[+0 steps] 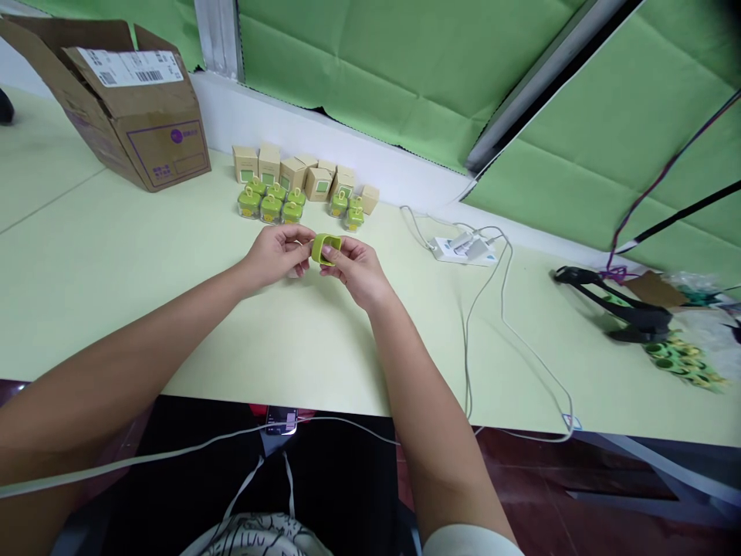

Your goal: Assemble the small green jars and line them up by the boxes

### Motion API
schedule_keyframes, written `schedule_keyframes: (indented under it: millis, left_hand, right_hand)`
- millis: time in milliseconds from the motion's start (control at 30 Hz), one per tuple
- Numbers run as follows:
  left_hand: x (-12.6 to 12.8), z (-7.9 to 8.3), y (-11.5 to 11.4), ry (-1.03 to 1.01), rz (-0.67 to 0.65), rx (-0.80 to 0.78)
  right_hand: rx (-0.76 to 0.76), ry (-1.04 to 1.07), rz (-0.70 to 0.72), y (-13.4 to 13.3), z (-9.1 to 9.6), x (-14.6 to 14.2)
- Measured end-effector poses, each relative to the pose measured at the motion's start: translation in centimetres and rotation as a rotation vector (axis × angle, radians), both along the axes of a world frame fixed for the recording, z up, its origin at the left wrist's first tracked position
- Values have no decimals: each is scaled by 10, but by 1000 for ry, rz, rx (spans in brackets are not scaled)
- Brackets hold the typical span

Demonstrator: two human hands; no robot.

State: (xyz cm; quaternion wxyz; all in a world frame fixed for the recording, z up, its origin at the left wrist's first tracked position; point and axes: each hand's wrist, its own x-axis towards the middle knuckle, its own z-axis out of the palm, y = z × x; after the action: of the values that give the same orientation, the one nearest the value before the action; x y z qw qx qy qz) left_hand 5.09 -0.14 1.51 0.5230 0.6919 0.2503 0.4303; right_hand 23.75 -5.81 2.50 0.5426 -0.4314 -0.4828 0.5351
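My right hand [360, 272] grips a green square lid [319, 249], its hollow side showing, with the thumb pressed on its edge. Close against the lid's left side is my left hand [279, 255], its fingers pinched together. Something pale shows under those fingertips, too small to make out. Both hands are above the table [278, 340]. Just beyond them stand several small clear jars with green lids [271, 207], each lid topped by a loop. A smaller cluster of the same jars [354, 218] sits to their right.
Small brown boxes [318, 184] line the wall behind the jars. An open cardboard carton [162, 154] is at the back left. To the right lie a power strip [463, 251] with white cables, a black stand [631, 313] and green pieces [683, 359]. A phone [282, 419] rests below the table edge.
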Motion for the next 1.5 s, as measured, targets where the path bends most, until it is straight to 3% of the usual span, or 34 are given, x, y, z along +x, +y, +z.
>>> schedule_keyframes:
  millis: [400,633,767,867,967,1033,1167,1333,1433,1500]
  left_hand:
    - [-2,9,0,31,34,-235]
    - [-1,10,-1,52,-4,-249]
    - [-3,2,5,-7,55,-101]
    - [-7,-2,6,-15,218,191]
    - [-9,-5,1,190,222,551]
    - [-7,-7,-2,303,189,692]
    - [-2,-11,-4,277,244,752]
    - [-4,-11,3,251,391,658]
    - [-6,-15,11,223,485,604]
    - [-7,-18,16,212,521,573]
  right_hand:
    - [36,-35,6,1,-5,-5]
    - [59,-57,-46,-1,-4,-10]
    - [62,-16,-80,-1,-1,-8]
    - [43,19,-160,1,-3,-5]
    - [15,1,-196,2,-5,-7]
    - [6,-28,-182,0,-5,-11]
    - [-3,-62,-143,-2,-4,-19]
    - [-16,-126,-147,3,-14,-13]
    - [140,-478,-219,6,-27,-12]
    - [307,-753,-139,6,-36,-16]
